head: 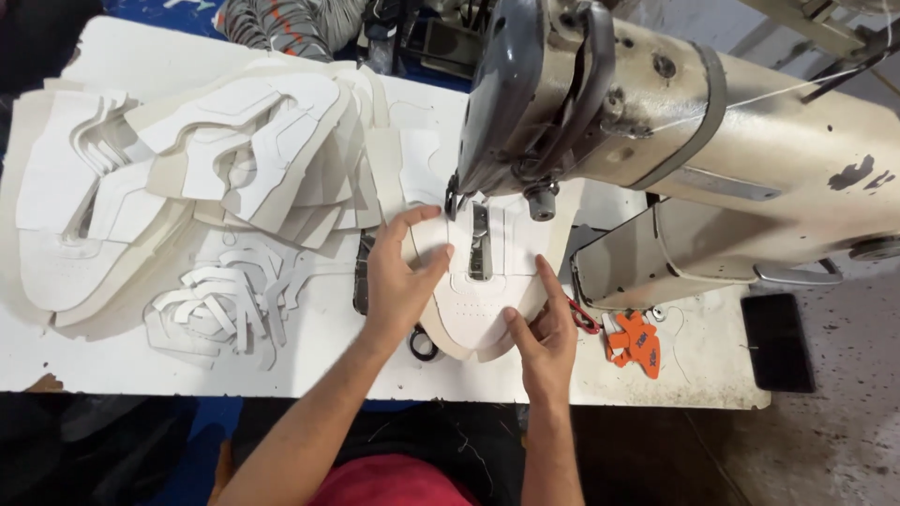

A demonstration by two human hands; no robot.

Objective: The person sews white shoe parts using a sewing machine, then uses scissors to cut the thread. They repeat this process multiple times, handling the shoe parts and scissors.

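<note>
You are pressing a white shoe piece (473,305) flat on the bench (375,365), right under the needle part of the big sewing machine (656,122). Your left hand (398,281) is lying on the piece's left edge with fingers spread. Your right hand (544,333) is resting on its right edge, fingers pointing up. Neither hand is gripping; both are just pushing down. This looks like the sewing step. Next, the piece needs slow, even guiding, fingers away from the needle. More white pieces (187,178) are sitting stacked to your left.
</note>
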